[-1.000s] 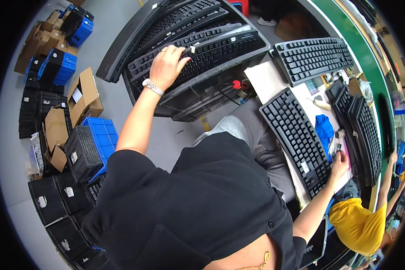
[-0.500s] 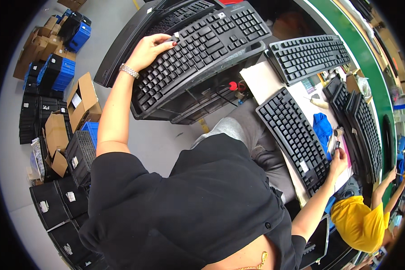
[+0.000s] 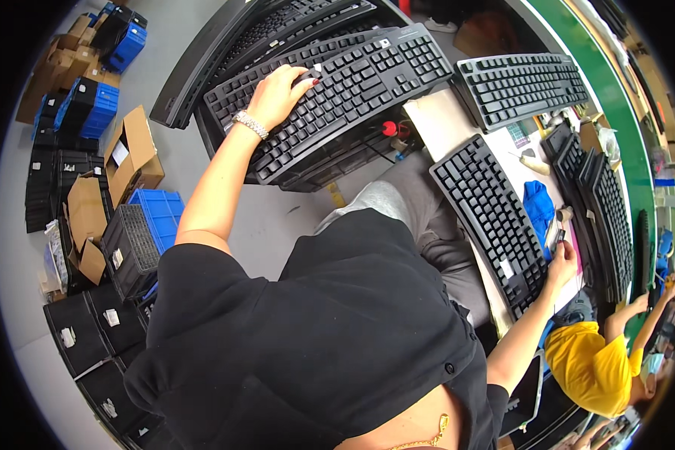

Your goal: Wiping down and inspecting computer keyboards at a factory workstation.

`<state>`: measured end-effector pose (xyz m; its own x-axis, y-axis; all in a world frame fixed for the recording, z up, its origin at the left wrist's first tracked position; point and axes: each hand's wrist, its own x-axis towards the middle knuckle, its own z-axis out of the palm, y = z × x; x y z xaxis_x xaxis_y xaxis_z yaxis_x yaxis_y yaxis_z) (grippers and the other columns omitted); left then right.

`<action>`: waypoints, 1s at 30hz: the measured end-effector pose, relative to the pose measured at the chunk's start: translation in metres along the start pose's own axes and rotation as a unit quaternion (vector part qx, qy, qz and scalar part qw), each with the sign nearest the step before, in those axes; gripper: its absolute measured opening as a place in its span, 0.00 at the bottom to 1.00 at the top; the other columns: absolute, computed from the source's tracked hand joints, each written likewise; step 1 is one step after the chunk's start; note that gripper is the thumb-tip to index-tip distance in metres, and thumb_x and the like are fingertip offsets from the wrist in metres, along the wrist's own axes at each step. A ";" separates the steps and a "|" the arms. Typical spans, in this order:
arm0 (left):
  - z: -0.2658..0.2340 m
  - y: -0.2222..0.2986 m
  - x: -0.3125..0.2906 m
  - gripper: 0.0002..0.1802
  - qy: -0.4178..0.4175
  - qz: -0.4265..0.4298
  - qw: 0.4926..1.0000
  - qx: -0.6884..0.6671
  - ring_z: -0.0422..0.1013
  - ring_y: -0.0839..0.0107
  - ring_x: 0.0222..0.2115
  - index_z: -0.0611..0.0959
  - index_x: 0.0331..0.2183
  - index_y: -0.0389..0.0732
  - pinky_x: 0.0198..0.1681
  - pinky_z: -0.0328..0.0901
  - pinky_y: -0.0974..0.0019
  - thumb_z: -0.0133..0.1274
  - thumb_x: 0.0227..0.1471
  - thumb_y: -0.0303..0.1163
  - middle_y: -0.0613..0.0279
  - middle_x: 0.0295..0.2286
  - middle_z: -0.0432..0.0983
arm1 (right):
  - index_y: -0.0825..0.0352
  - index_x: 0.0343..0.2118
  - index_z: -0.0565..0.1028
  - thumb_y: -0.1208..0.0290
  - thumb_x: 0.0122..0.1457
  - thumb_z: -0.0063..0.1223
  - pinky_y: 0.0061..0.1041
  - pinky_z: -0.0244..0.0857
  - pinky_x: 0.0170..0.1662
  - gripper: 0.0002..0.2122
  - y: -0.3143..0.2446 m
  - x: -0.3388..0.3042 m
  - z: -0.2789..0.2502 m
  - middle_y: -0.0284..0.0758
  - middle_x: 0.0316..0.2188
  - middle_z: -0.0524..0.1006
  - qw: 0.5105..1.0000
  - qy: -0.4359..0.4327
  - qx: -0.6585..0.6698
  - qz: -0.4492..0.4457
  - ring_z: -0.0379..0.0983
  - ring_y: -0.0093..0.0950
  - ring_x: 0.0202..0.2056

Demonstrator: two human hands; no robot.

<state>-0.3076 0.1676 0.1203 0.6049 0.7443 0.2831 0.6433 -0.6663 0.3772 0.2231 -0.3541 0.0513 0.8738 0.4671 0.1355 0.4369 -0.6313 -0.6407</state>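
Observation:
My left hand (image 3: 281, 94) grips a black keyboard (image 3: 367, 79) by its far long edge, thumb over the keys and a small white label beside it. The fingers underneath are hidden. That keyboard slants above a dark crate with other keyboards. Off to the right, my right hand (image 3: 562, 262) pinches a small dark piece (image 3: 560, 237), too small to name. Close beside this hand lies a second black keyboard (image 3: 491, 217) with a white sticker, at the near edge of the white worktable (image 3: 435, 124).
Another keyboard (image 3: 525, 90) lies at the table's far end. A stack of keyboards (image 3: 607, 225) stands to the right, beside a blue cloth (image 3: 538, 202). A person in yellow (image 3: 589, 367) works at lower right. Cartons (image 3: 131, 154) and blue crates (image 3: 157, 214) line the left floor.
My left hand has moved right with its keyboard, uncovering another keyboard behind it in the crate. The right hand stays nearly in place, still pinching the small piece.

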 end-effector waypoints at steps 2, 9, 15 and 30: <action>0.008 0.002 -0.009 0.19 0.054 0.002 0.998 0.010 0.78 0.61 0.31 0.84 0.43 0.37 0.39 0.72 0.63 0.57 0.59 0.43 0.59 0.36 0.83 | 0.69 0.42 0.82 0.65 0.60 0.58 0.28 0.71 0.45 0.14 0.000 0.001 0.006 0.39 0.36 0.84 0.999 0.028 -0.032 0.012 0.79 0.34 0.36; 0.005 -0.002 -0.009 0.19 0.088 0.023 0.995 0.038 0.78 0.60 0.31 0.84 0.42 0.39 0.36 0.72 0.61 0.55 0.60 0.45 0.58 0.35 0.82 | 0.70 0.42 0.82 0.65 0.60 0.58 0.28 0.71 0.45 0.14 -0.001 0.004 0.009 0.40 0.36 0.84 0.998 0.035 -0.051 0.008 0.79 0.34 0.37; -0.018 -0.013 0.012 0.16 0.054 0.020 0.998 -0.006 0.78 0.61 0.31 0.84 0.42 0.38 0.36 0.72 0.61 0.52 0.63 0.41 0.57 0.34 0.82 | 0.70 0.42 0.81 0.65 0.60 0.58 0.27 0.70 0.46 0.13 -0.003 0.000 0.005 0.40 0.36 0.83 0.999 0.037 -0.040 0.003 0.79 0.34 0.37; -0.024 -0.083 0.056 0.16 -0.012 -0.195 0.981 0.005 0.78 0.55 0.37 0.85 0.39 0.39 0.45 0.70 0.54 0.45 0.62 0.36 0.54 0.34 0.84 | 0.70 0.42 0.81 0.66 0.60 0.58 0.26 0.70 0.46 0.13 -0.012 -0.003 0.007 0.40 0.36 0.83 0.998 0.040 -0.048 0.031 0.79 0.33 0.37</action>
<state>-0.3381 0.2658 0.1259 0.3227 0.9415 0.0977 0.8326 -0.3314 0.4439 0.2138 -0.3435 0.0539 0.9124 0.3769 0.1599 0.3964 -0.7160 -0.5746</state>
